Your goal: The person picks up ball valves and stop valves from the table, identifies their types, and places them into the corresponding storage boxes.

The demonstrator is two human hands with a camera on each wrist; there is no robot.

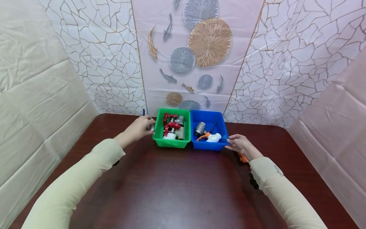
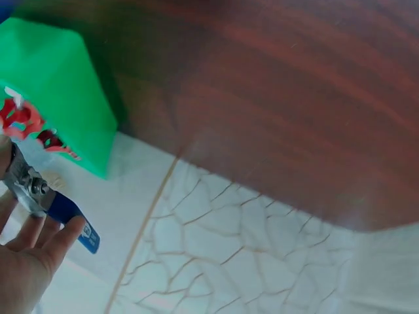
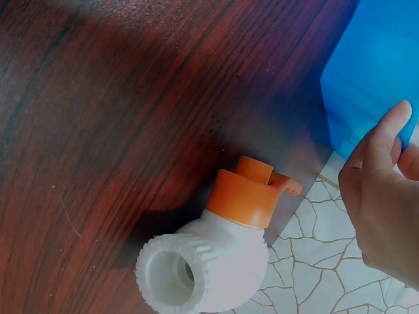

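My left hand [image 1: 139,128] grips a metal ball valve [image 2: 29,186] with a blue lever, beside the left wall of the green bin [image 1: 171,143]. Red-handled valves [image 1: 172,125] and several grey and white fittings fill that bin. The blue bin [image 1: 210,146] stands against its right side. In it lie a white valve with an orange handle [image 1: 213,137] and a grey metal fitting [image 1: 200,128]. My right hand [image 1: 241,145] pinches the blue bin's right rim between thumb and fingers. Near my right wrist, a white valve with an orange cap [image 3: 229,248] rests on the table.
The dark red-brown table [image 1: 183,187] extends on both sides of the bins and toward me. Behind it hangs a patterned cloth backdrop [image 1: 183,82], close to the bins. Pale cloth walls [image 1: 37,95] enclose the left and right sides.
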